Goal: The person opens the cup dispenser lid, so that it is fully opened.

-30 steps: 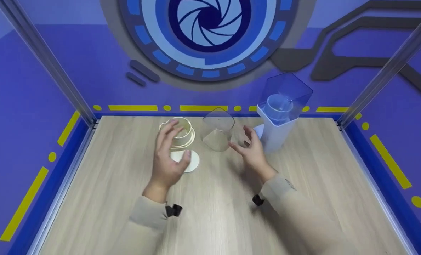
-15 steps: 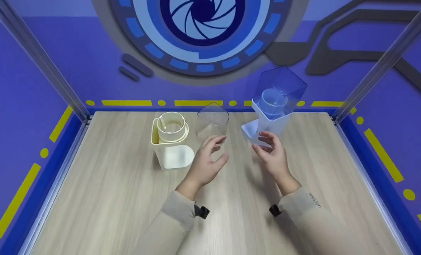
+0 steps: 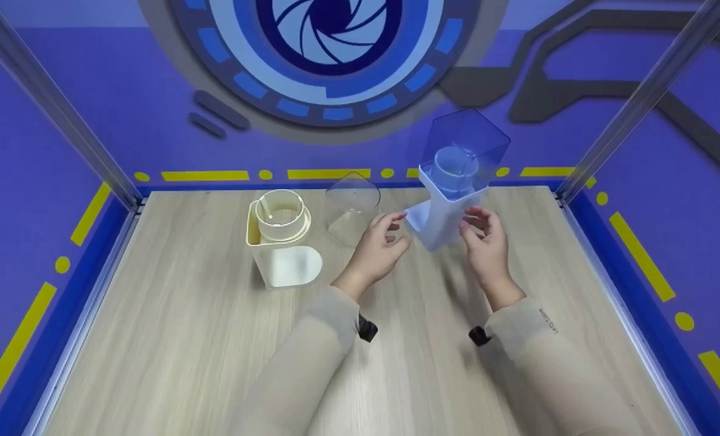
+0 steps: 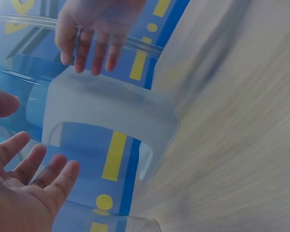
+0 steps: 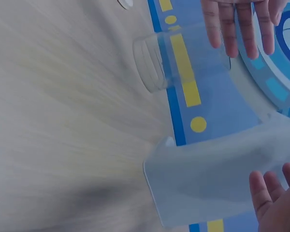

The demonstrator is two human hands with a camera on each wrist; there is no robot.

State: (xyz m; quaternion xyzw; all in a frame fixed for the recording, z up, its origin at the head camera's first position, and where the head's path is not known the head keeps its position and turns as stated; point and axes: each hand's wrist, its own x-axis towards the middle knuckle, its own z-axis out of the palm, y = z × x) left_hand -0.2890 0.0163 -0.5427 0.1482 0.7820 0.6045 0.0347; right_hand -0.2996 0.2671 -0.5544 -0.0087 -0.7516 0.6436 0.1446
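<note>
A light-blue dispenser with a see-through blue hopper on top stands at the back right of the table, between my hands. My left hand, its fingers loosely bent and holding nothing, hovers to the left of the dispenser's foot. On the other side, my right hand is close to the dispenser's body, fingers apart; I cannot tell whether they touch it. Behind my left hand stands a clear container. Further left is a cream dispenser base with a round collar on top.
The wood-grain table is bounded by a blue patterned back wall and blue side walls. Metal posts rise at the back corners. The clear container stands between the two dispensers.
My left hand has moved right, away from the cream base, past the clear container to the blue dispenser. My right hand has shifted to the dispenser's right side. The head view has shifted slightly.
</note>
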